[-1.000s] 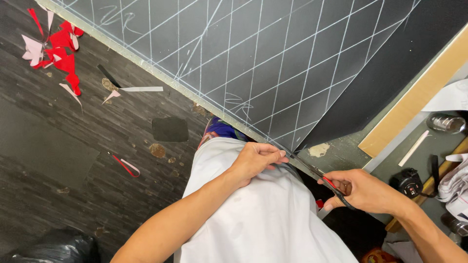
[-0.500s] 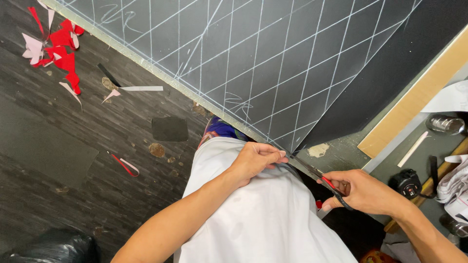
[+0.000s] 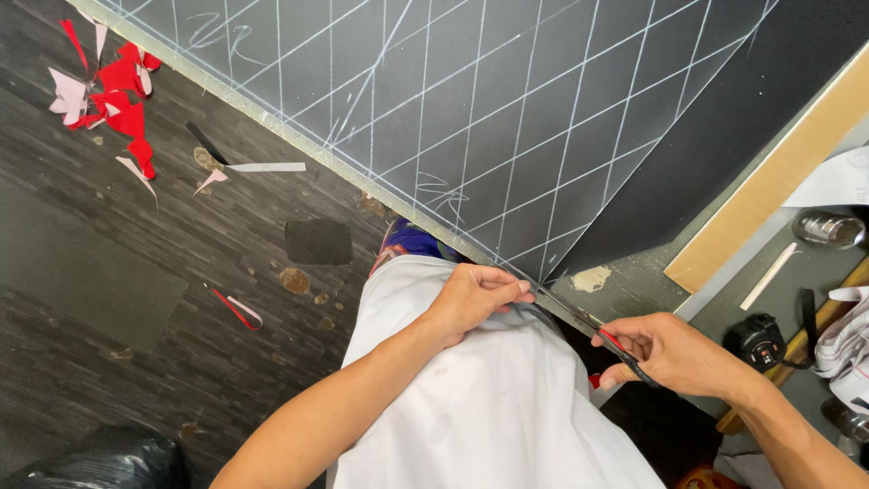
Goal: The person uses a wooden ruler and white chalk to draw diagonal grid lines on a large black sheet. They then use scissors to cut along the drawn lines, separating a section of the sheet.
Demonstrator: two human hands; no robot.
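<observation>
A large black sheet (image 3: 507, 118) marked with a white chalk grid of crossing lines lies on the worktable in front of me. My left hand (image 3: 475, 297) pinches the sheet's near edge at its lower corner, fingers closed on the material. My right hand (image 3: 674, 351) grips scissors (image 3: 597, 330) with red-and-black handles, the blades pointing left toward the sheet's corner, right beside my left fingers. A white garment on my body fills the bottom middle.
Red and pink fabric scraps (image 3: 109, 81) lie on the dark wood floor at upper left, with a white strip (image 3: 267, 167) and a dark patch (image 3: 319, 242) nearer. A tan board (image 3: 769, 181), a metal tin (image 3: 828, 229) and a small black device (image 3: 759, 340) sit at right.
The scissors and my right hand have edged slightly along the sheet's edge toward my left hand. My left hand keeps its pinch on the corner.
</observation>
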